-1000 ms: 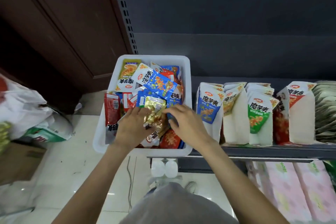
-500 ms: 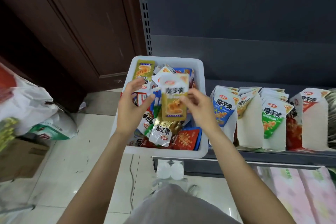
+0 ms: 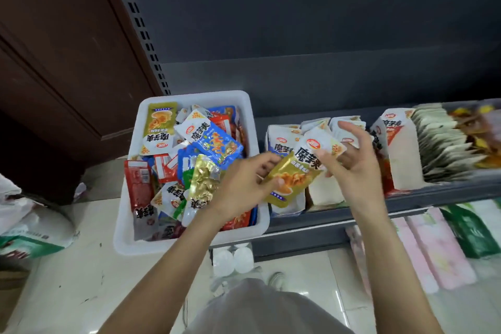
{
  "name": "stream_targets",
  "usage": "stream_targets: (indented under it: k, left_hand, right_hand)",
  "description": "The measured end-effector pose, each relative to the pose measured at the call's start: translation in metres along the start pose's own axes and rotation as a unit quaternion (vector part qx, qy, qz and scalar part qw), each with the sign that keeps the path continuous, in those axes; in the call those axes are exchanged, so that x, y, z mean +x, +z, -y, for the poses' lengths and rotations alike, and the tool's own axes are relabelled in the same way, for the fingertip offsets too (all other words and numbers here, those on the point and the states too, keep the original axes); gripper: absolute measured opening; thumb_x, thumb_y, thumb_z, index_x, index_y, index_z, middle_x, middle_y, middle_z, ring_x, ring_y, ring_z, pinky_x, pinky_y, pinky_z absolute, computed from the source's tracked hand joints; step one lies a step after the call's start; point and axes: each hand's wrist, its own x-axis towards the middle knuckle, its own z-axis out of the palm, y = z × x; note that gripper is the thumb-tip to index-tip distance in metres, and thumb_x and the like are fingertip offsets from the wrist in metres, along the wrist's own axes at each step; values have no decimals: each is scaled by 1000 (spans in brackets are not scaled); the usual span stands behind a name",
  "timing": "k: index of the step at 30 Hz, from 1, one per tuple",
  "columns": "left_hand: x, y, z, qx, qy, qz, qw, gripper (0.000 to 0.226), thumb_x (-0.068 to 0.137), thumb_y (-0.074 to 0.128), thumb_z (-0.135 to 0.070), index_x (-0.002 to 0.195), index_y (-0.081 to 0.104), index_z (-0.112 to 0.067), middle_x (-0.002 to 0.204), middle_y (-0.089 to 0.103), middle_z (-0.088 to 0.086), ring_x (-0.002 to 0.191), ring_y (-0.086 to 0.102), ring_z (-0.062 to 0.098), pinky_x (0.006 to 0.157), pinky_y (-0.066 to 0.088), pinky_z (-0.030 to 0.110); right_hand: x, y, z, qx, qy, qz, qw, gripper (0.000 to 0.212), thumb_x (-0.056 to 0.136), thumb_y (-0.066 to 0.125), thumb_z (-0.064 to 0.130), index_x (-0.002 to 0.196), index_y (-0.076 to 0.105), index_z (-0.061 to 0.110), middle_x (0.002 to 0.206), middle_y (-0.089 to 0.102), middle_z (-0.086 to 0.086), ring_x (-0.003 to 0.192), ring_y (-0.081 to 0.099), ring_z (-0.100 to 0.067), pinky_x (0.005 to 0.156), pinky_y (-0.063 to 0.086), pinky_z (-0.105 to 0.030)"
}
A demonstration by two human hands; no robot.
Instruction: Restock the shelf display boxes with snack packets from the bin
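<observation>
Running along the right of the view, the grey shelf [image 3: 406, 196] carries a row of white display boxes, and the white bin [image 3: 189, 241] of mixed packets sits at its left end. Nearest the bin stands the blue-fronted box [image 3: 279, 144], then a second box [image 3: 322, 192] right behind the hands, then a red-fronted box [image 3: 398, 144] farther right. Between bin and boxes, the gold packet [image 3: 295, 173] hangs in the air, its long axis tilted from lower left to upper right, white top end pointing toward the boxes. Lying just up and right of the packet's top, the second box is the nearest opening, so the coming move looks like a short push that way.

Gripping the packet's lower gold end, the left hand [image 3: 244, 184] has thumb and fingers curled round it. Closer to the boxes, the right hand [image 3: 352, 160] touches the white end with its thumb side, fingers spread and mostly straight.

Large black Chinese characters, likely 魔芋爽, run across the packet under a red oval logo; "20%" shows on packets in the bin.
</observation>
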Motion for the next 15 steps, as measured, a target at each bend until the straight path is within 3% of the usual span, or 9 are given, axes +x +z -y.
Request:
stream_targets:
  k: [3,5,7,9,12,15]
  left_hand:
    - [16,35,-11,62,67,-18,996,26,79,72,-22,104,64,-24,90,69,-14,83,66,3,76,55,28]
    - [30,52,-15,88,83,-48,991,30,80,71,-24,109,63,-25,96,69,-13,87,64,2,77,55,31]
    - [42,62,-12,156,82,-70,982,32,83,68,-28,114,59,-28,99,66,-15,90,60,3,75,53,29]
    - [47,68,-2,250,73,-72,963,32,86,64,-34,116,57,-27,104,63,-10,97,58,12,73,52,32]
    - [46,75,14,327,42,-48,943,37,87,61,-39,120,54,-24,117,58,-3,110,53,17,80,50,32]
    - [48,76,23,317,9,-41,947,44,86,62,-39,125,48,-25,122,52,-4,113,52,16,83,49,31]
  right_hand:
    - [3,-44,5,-115,-66,-16,991,20,85,71,27,100,64,37,93,70,17,82,65,-6,68,54,-32]
    - [8,-65,8,-167,-107,-52,979,9,86,68,24,91,65,32,79,66,25,72,61,4,68,52,-23]
    - [16,-81,9,-212,-150,-88,962,5,89,65,23,94,66,23,79,65,22,71,60,4,68,47,-16]
    - [26,-89,6,-276,-181,-111,937,12,90,63,23,98,68,15,82,64,11,71,58,-3,68,44,-17]
    - [43,-84,-6,-346,-218,-81,909,12,90,63,18,97,69,10,87,66,7,76,57,-5,69,42,-19]
    - [58,-63,-24,-387,-231,-16,892,9,89,64,18,96,69,16,91,70,3,79,64,-15,69,49,-29]
